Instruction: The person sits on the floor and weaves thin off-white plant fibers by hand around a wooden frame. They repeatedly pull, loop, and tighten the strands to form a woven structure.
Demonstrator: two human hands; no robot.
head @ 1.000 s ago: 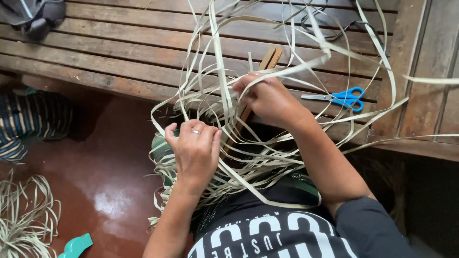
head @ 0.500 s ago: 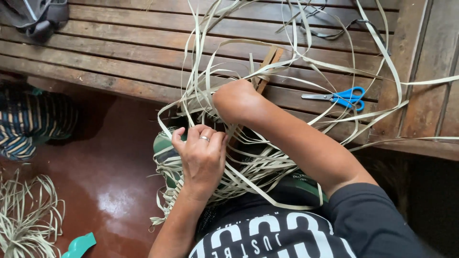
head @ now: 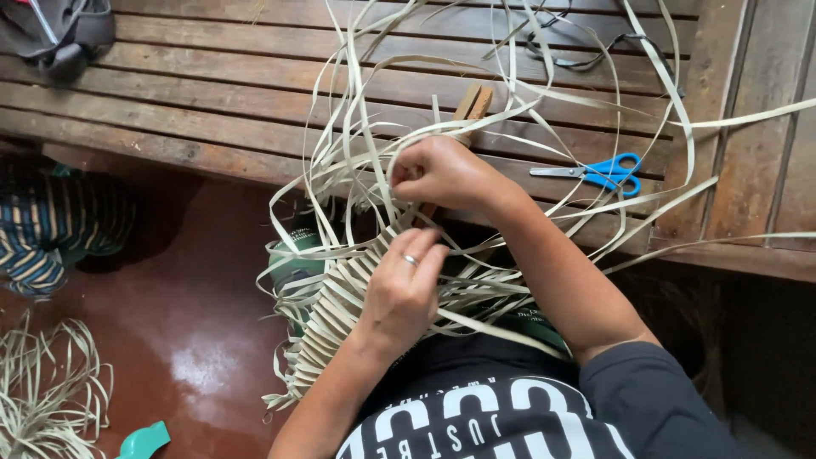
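A half-woven piece of pale palm-leaf strips [head: 340, 314] rests on my lap, with many loose strips [head: 544, 93] fanning up over the wooden bench. My left hand [head: 399, 289], a ring on one finger, presses flat on the woven part and pinches strips at its top edge. My right hand [head: 446, 174] is closed around a few loose strips just above it. A wooden stick [head: 472, 102] pokes out behind my right hand.
Blue-handled scissors [head: 595, 172] lie on the slatted wooden bench [head: 170, 93] to the right. A grey bag [head: 55, 34] sits at the bench's far left. A striped cloth [head: 51, 229], a bundle of loose strips [head: 42, 391] and a teal object [head: 143, 440] lie on the red floor.
My right hand has come back from lower left to above the weave, gripping strips. My left hand has shifted slightly up the woven part.
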